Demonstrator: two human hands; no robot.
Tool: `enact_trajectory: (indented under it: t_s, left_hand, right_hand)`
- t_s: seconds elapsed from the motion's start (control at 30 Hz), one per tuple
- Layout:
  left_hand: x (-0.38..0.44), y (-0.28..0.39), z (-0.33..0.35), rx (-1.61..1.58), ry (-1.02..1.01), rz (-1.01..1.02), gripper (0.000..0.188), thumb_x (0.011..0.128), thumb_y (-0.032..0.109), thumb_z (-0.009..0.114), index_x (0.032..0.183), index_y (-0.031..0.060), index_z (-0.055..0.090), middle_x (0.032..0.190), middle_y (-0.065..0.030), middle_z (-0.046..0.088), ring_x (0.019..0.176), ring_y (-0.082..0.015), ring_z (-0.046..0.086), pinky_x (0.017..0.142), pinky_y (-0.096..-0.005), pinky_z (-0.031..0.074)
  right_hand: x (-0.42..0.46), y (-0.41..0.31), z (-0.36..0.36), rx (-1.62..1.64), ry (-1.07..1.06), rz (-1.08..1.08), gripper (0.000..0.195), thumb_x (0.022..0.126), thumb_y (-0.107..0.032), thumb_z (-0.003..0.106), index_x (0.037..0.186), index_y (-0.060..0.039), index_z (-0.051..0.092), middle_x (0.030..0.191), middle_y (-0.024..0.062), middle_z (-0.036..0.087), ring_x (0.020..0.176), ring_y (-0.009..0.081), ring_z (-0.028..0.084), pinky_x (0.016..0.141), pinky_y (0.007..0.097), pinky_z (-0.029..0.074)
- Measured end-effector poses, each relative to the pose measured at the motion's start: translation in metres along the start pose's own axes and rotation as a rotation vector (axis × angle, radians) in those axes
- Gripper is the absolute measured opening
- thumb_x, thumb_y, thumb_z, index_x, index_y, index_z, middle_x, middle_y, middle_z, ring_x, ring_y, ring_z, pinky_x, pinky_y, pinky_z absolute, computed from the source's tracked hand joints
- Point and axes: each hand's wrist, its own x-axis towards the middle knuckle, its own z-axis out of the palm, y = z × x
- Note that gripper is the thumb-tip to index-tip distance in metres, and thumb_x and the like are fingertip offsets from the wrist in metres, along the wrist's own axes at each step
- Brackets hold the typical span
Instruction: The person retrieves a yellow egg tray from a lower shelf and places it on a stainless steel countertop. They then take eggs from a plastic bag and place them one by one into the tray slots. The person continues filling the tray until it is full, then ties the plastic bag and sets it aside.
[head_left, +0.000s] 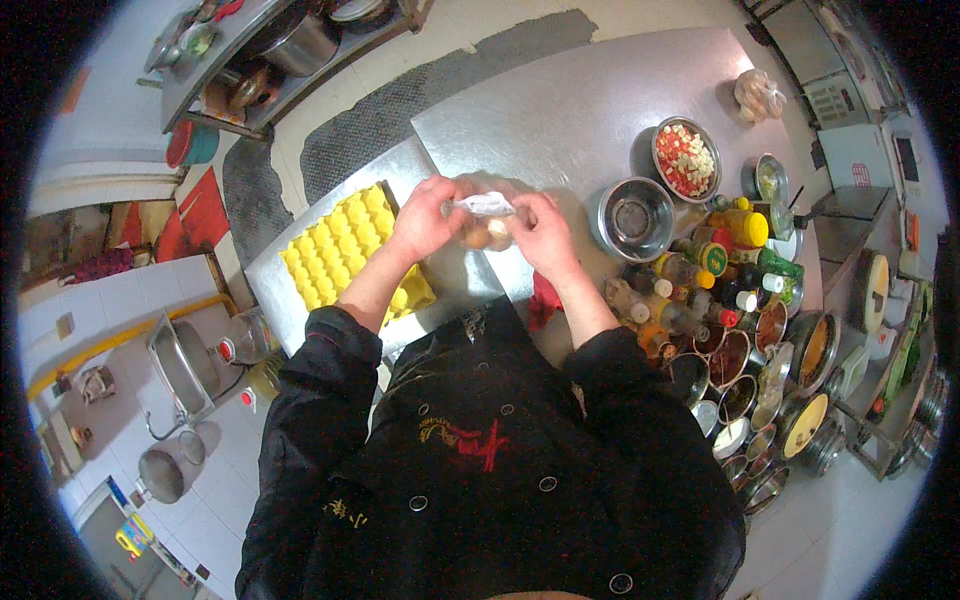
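Note:
Between my two hands is a clear plastic bag (486, 204) with several brown eggs (477, 237) inside, above the steel worktable (517, 120). My left hand (431, 217) pinches the gathered top of the bag at its left end. At the other end of that twisted plastic, the fingers of my right hand (544, 229) grip it. Part of the bag and its eggs is hidden behind the fingers. Close to my left forearm lies a yellow egg tray (337, 244), its visible cups showing no eggs. Under my right wrist is a red cloth (543, 301).
Right of my hands stand a steel bowl (636, 219) and a bowl of diced red and pale food (685, 160). Another knotted bag (759, 96) sits at the far corner. Sauce bottles (690, 281) and seasoning pots (727, 356) crowd the right side. A sink (182, 360) is at left.

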Motion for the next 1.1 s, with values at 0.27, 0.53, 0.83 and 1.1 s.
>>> enact_trajectory:
  t_s: [0.27, 0.53, 0.83, 1.1]
  left_hand:
    - [-0.003, -0.001, -0.006, -0.323, 0.027, -0.224, 0.021, 0.083, 0.021, 0.075, 0.096, 0.0071, 0.065, 0.102, -0.0130, 0.063, 0.101, -0.0343, 0.063, 0.089, -0.0425, 0.052]
    - [0.001, 0.009, -0.008, 0.069, 0.114, 0.006, 0.022, 0.084, 0.022, 0.075, 0.096, 0.0059, 0.066, 0.101, -0.0140, 0.063, 0.091, -0.0316, 0.064, 0.080, -0.0363, 0.054]
    - [-0.016, 0.021, -0.024, -0.365, 0.303, -0.312, 0.014, 0.094, 0.014, 0.069, 0.102, 0.0027, 0.067, 0.095, -0.0048, 0.066, 0.082, -0.0142, 0.065, 0.074, -0.0307, 0.053]
    - [-0.022, 0.042, -0.036, -1.062, 0.296, -0.586, 0.013, 0.095, 0.002, 0.062, 0.108, 0.0026, 0.067, 0.097, -0.0060, 0.069, 0.086, -0.0150, 0.065, 0.080, -0.0293, 0.056]
  right_hand:
    - [0.011, -0.001, 0.001, 0.180, -0.051, 0.145, 0.024, 0.087, -0.012, 0.076, 0.108, -0.0026, 0.071, 0.104, 0.0111, 0.068, 0.096, 0.0257, 0.068, 0.082, 0.0358, 0.055]
    - [0.014, -0.022, 0.002, 0.303, -0.067, 0.267, 0.020, 0.093, -0.006, 0.070, 0.112, -0.0017, 0.070, 0.095, 0.0041, 0.071, 0.088, 0.0115, 0.066, 0.076, 0.0272, 0.053]
    - [0.016, -0.016, -0.008, 0.280, 0.079, 0.235, 0.018, 0.096, -0.002, 0.064, 0.113, -0.0004, 0.069, 0.098, 0.0037, 0.072, 0.088, 0.0096, 0.066, 0.077, 0.0258, 0.053]
    - [-0.005, -0.103, -0.007, -0.182, -0.125, -0.201, 0.031, 0.091, -0.008, 0.066, 0.122, -0.0086, 0.065, 0.118, 0.0106, 0.067, 0.097, 0.0281, 0.070, 0.085, 0.0390, 0.057]
